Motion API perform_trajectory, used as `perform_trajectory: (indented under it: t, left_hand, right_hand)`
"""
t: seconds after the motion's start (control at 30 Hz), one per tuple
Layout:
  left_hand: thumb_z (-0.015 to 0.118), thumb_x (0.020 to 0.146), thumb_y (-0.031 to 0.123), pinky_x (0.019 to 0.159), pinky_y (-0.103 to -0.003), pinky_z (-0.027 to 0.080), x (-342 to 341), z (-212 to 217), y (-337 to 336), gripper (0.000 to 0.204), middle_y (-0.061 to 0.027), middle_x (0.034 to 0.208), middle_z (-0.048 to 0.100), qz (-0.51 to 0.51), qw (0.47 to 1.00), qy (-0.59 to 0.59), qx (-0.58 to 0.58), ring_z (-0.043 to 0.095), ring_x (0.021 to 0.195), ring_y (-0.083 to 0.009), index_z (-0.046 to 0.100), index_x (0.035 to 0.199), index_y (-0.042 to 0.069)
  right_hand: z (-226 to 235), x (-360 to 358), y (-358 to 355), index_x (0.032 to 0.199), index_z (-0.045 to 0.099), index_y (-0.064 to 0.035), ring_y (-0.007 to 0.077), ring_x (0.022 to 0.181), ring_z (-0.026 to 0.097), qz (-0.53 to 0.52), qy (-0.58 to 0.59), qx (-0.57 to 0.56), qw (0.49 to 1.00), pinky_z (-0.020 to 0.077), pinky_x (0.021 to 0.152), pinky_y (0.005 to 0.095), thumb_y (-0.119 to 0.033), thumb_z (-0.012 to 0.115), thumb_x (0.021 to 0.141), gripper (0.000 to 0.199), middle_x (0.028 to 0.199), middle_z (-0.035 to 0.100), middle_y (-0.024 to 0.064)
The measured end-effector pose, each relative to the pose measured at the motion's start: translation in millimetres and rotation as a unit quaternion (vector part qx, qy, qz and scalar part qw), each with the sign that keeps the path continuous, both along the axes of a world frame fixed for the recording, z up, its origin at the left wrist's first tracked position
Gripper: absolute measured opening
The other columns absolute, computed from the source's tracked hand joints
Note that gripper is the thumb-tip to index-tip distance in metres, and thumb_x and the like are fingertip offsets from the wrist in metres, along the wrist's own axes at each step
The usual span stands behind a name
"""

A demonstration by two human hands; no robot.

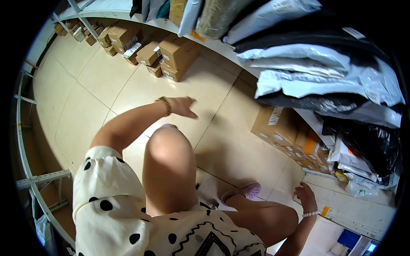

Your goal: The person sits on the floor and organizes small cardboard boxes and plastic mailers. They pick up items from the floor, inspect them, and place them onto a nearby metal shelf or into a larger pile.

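Note:
My left hand (pixel 181 107), with a beaded bracelet at the wrist, reaches out over the tiled floor past my raised knee. Its thumb and fingers are apart and nothing is in it. My right hand (pixel 306 197), wearing a white bead bracelet, is beside the edge of a low white shelf board (pixel 346 202). Its fingers are slightly bent and apart, with no object visible in them; whether they touch the board I cannot tell. Above and beyond the right hand, stacked brown cartons (pixel 277 126) stand beneath the upper shelf.
White, grey and black plastic mailing bags (pixel 316 83) fill the shelf at right. Small cardboard boxes (pixel 177 53) line the floor beneath the shelf at the far side. A metal rack frame (pixel 42 179) runs along the left. My foot in a pink clog (pixel 250 190) rests on the floor.

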State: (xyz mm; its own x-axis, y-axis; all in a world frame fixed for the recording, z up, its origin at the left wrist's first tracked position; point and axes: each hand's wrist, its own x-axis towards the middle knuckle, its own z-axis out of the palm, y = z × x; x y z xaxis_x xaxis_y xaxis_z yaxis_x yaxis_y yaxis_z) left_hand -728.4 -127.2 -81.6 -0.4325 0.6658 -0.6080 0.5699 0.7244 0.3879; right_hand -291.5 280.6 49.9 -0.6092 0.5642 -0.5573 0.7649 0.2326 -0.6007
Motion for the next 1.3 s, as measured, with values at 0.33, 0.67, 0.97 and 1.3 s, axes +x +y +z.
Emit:
perform_trajectory:
  t: [0.33, 0.67, 0.97, 1.3]
  left_hand:
    - [0.086, 0.054, 0.035, 0.108, -0.036, 0.030, -146.1, -166.7, -44.3, 0.115, -0.0223, 0.138, 0.028, 0.509, 0.792, 0.221, 0.255, 0.030, 0.130, -0.0348, 0.018, 0.139, -0.003]
    - [0.083, 0.050, 0.039, 0.097, -0.042, 0.040, -202.8, -200.1, -49.6, 0.097, -0.0253, 0.121, 0.044, 0.485, 0.812, 0.258, 0.198, 0.045, 0.113, -0.0385, 0.037, 0.125, -0.004]
    - [0.080, 0.051, 0.039, 0.088, -0.043, 0.045, -142.4, -192.7, -16.2, 0.090, -0.0271, 0.110, 0.046, 0.464, 0.794, 0.310, 0.241, 0.051, 0.100, -0.0414, 0.040, 0.117, -0.007]
    - [0.080, 0.048, 0.034, 0.092, -0.045, 0.040, -13.9, -190.1, 64.1, 0.100, -0.0217, 0.114, 0.041, 0.404, 0.844, 0.232, 0.264, 0.042, 0.106, -0.0389, 0.029, 0.126, -0.001]
  right_hand:
    - [-9.7, 76.2, -39.8, 0.128, 0.044, 0.0023, 0.0190, 0.081, 0.065, -0.140, -0.134, 0.055, 0.979, 0.0507, 0.072, 0.0297, -0.020, 0.059, 0.080, 0.055, 0.094, 0.066, 0.0126]
    - [-19.6, 90.2, -41.1, 0.126, 0.046, -0.0012, 0.0198, 0.084, 0.064, -0.229, -0.132, -0.036, 0.964, 0.0508, 0.074, 0.0292, -0.011, 0.058, 0.084, 0.045, 0.095, 0.066, 0.0117]
    - [-13.1, 62.4, -45.6, 0.126, 0.046, -0.0022, 0.0184, 0.084, 0.065, -0.199, -0.146, -0.038, 0.968, 0.0493, 0.073, 0.0284, -0.008, 0.058, 0.084, 0.044, 0.094, 0.066, 0.0093]
    - [-15.6, 35.2, -37.7, 0.128, 0.045, -0.0022, 0.0165, 0.086, 0.064, -0.124, -0.104, -0.056, 0.985, 0.0485, 0.076, 0.0277, -0.016, 0.057, 0.088, 0.044, 0.095, 0.065, 0.0075]
